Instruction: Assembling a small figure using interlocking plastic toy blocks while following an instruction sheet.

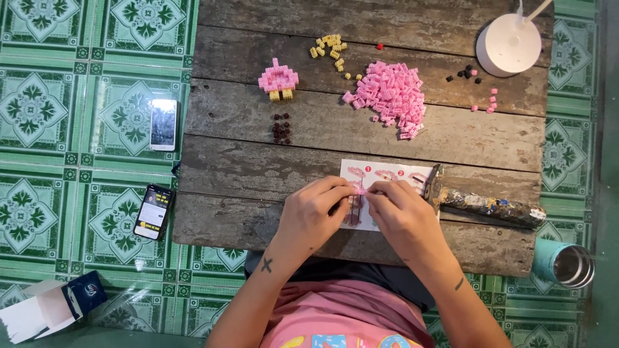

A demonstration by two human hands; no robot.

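Both hands are working together over the instruction sheet (387, 174) near the front edge of the wooden table (258, 129). The left hand (314, 216) is curling its fingers inward, thumb and forefinger pinching a small pink brick piece (358, 189). The right hand (401, 216) is meeting it from the other side, fingertips closed on the same piece; how firmly either is gripping cannot be told, since the fingers are covering most of it.

A hammer (483, 205) with a paint-spattered handle is lying just beside the right hand, its head resting on the sheet's right edge. A heap of loose pink bricks (390, 93) is sitting well apart toward the table's far side, with yellow bricks (332, 48) beyond it, a partly built pink and yellow model (278, 80) to the left, and dark bricks (281, 127) below that model. A white round lamp base (508, 44) is standing at the far right corner. Two phones (158, 167) are lying on the green tiled floor.

Risk assessment: the piece is tiny and held only at the fingertips, so uneven pressing could be popping it free, and it could be dropping into a gap between planks or off the near edge. The right wrist could also be knocking the hammer.
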